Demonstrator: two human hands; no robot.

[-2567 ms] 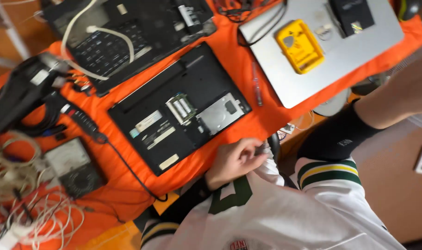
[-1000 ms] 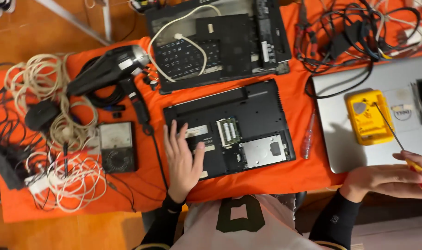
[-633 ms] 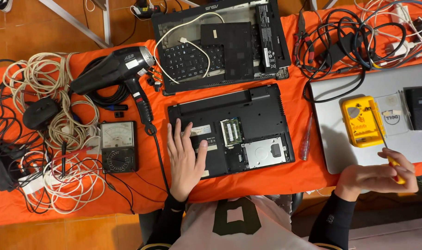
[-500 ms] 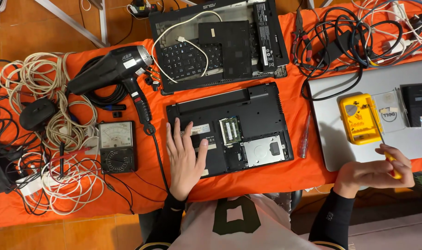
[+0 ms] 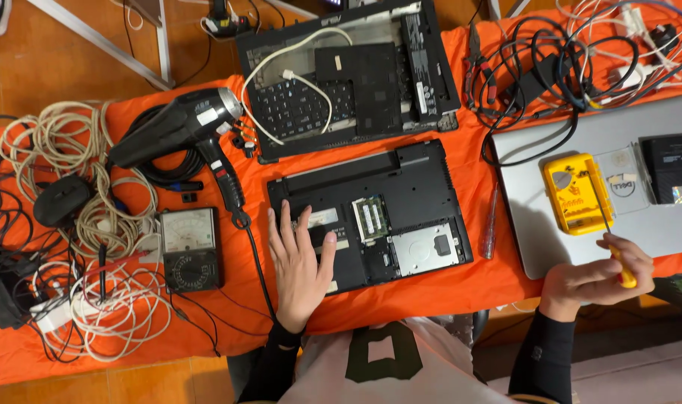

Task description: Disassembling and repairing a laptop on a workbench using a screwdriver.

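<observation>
Your left hand (image 5: 300, 273) lies flat, fingers spread, on the near-left corner of the open laptop base (image 5: 371, 213). Base: rigid, fairly heavy, exposed boards fragile, so hold the edges. Long axis runs left-right, slightly tilted, on the orange cloth (image 5: 431, 288). Your right hand (image 5: 595, 278) is closed round a yellow-handled screwdriver (image 5: 614, 243), shaft pointing away over the yellow meter (image 5: 576, 193).

The opened laptop base (image 5: 371, 213) lies mid-table; analog multimeter (image 5: 189, 248) to its left, closed laptop (image 5: 550, 247) right, dismantled keyboard chassis (image 5: 348, 75) behind.
</observation>
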